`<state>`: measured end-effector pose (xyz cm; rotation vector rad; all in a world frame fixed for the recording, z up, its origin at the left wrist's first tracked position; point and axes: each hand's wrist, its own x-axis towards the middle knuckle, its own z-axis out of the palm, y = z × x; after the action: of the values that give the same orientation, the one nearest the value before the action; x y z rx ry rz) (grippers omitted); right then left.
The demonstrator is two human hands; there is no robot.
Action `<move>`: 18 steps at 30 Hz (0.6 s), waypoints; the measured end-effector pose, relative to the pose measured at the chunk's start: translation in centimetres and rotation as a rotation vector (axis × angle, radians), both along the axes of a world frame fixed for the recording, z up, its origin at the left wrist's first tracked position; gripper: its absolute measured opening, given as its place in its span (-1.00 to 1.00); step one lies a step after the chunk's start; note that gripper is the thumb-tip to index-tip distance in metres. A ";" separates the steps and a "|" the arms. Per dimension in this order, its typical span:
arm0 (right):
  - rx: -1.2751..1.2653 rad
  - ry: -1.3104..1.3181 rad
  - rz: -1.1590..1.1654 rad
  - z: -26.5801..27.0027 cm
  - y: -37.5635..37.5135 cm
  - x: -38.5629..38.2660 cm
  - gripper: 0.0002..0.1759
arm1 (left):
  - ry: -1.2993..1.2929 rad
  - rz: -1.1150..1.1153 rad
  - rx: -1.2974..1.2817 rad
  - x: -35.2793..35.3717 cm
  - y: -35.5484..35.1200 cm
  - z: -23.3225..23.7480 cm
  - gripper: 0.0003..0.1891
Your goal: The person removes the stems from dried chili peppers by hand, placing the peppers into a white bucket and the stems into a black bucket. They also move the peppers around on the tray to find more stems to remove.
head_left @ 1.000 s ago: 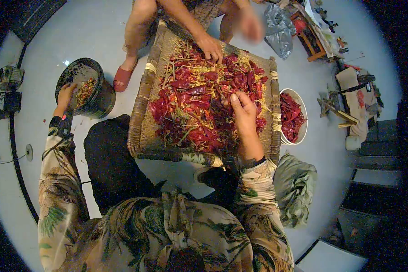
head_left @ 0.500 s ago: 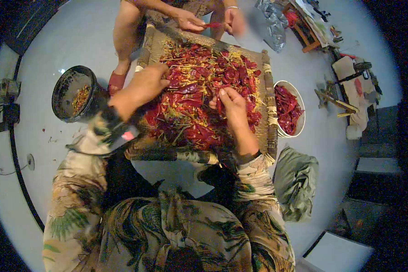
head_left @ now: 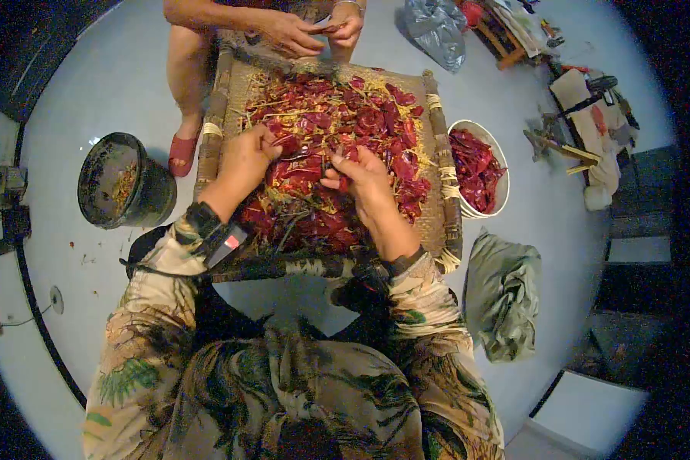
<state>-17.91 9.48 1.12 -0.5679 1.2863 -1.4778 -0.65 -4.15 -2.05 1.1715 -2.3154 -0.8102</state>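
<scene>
Dried red chilies, mixed with yellow seeds and stalks, cover a woven tray-like surface framed with dark poles. Over the left part of the pile, my left hand is closed, its thumb and fingers pinching a red chili. My right hand is to the right of it, above the middle of the heap. Its fingers are curled around a red chili piece, mostly hidden by the thumb and palm. The two hands are apart, with chilies beneath both.
Across the frame, another person's hands hold a small item. A black bucket with some debris stands left; a white bucket of red chilies stands right. A grey-green cloth bag lies on the floor, and a grey plastic bag farther back.
My left hand has moved in closer to my right and now pinches a chili. My right hand remains closed over the pile. The other person's hands have come together. The view has shifted.
</scene>
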 end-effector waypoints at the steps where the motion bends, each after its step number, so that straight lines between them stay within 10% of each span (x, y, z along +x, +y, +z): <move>1: 0.003 -0.009 -0.003 -0.3 0.1 0.0 -0.83 | 0.176 -0.002 0.232 -0.2 0.6 0.2 -0.76; 3: 0.008 -0.024 -0.006 -0.9 0.0 0.2 -0.80 | 0.526 -0.004 0.700 -0.3 2.1 0.4 -0.79; 10: -0.096 -0.010 0.033 0.9 0.3 2.5 -0.65 | 0.859 -0.038 1.166 -0.8 7.2 3.8 -0.93; 18: -0.141 0.295 0.008 0.6 0.4 1.6 -0.80 | 0.680 -0.122 0.626 -0.8 6.4 3.0 -0.81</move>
<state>-16.33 9.84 1.77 -0.9102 1.4086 -1.5261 -1.46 2.29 0.90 0.7771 -1.6108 -1.7438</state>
